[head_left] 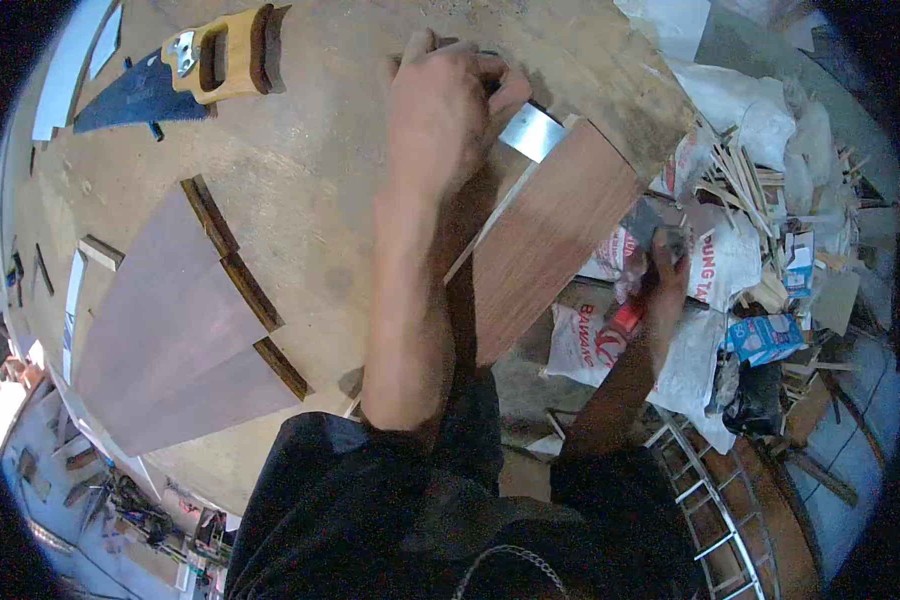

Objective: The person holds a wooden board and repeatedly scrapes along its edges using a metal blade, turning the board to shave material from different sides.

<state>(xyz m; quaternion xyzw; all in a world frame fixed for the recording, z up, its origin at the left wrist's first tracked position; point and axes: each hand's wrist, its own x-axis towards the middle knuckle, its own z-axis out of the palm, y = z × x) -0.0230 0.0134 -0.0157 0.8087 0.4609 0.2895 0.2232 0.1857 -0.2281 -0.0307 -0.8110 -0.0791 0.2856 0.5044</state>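
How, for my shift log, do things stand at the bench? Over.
Left hand curled at metal plate beside board. Right hand above sacks, grip unclear. Saw lies apart from board.

The wooden board (560, 230) looks matt, the metal plate (532, 133) glossy.

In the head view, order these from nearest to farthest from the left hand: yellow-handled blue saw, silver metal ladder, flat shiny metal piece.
1. Flat shiny metal piece: just right of the left hand.
2. Yellow-handled blue saw: left, on the table.
3. Silver metal ladder: lower right, off the table.
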